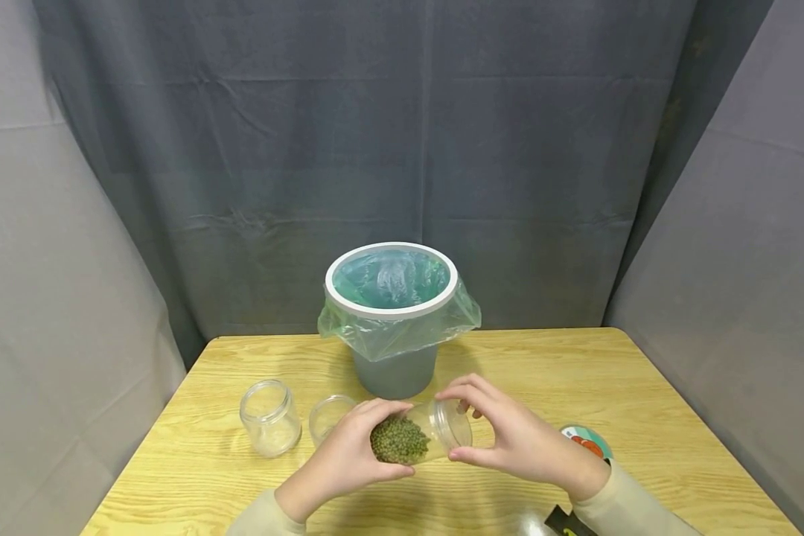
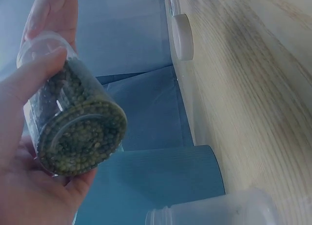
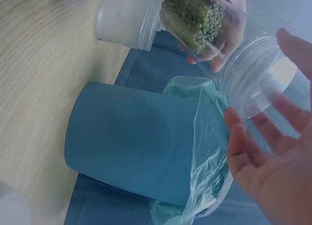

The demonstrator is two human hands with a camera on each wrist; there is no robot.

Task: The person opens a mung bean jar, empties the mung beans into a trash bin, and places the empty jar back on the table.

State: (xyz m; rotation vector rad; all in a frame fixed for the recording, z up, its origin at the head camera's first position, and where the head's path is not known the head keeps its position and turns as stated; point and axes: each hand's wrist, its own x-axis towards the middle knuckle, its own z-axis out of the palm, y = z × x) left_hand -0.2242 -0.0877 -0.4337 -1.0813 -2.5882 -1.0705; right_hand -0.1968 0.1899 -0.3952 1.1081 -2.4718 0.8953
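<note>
A clear jar (image 1: 423, 435) of small green beans (image 1: 399, 441) lies tilted on its side in the air above the table. My left hand (image 1: 365, 447) grips it round the bean-filled base, thumb along the near side. At the other end, the thumb and fingertips of my right hand (image 1: 509, 432) hold the rim of what looks like a clear screw lid (image 3: 261, 73). The beans are heaped toward the base (image 2: 83, 137). Just behind the hands stands a grey bin (image 1: 395, 372) with a green plastic liner (image 1: 391, 279) under a white ring.
An uncovered clear jar (image 1: 271, 428) stands at the left. A clear round piece (image 1: 328, 417) beside it is partly hidden by my left hand. A round item with a green and red top (image 1: 588, 441) and a black object (image 1: 566, 521) lie near my right forearm.
</note>
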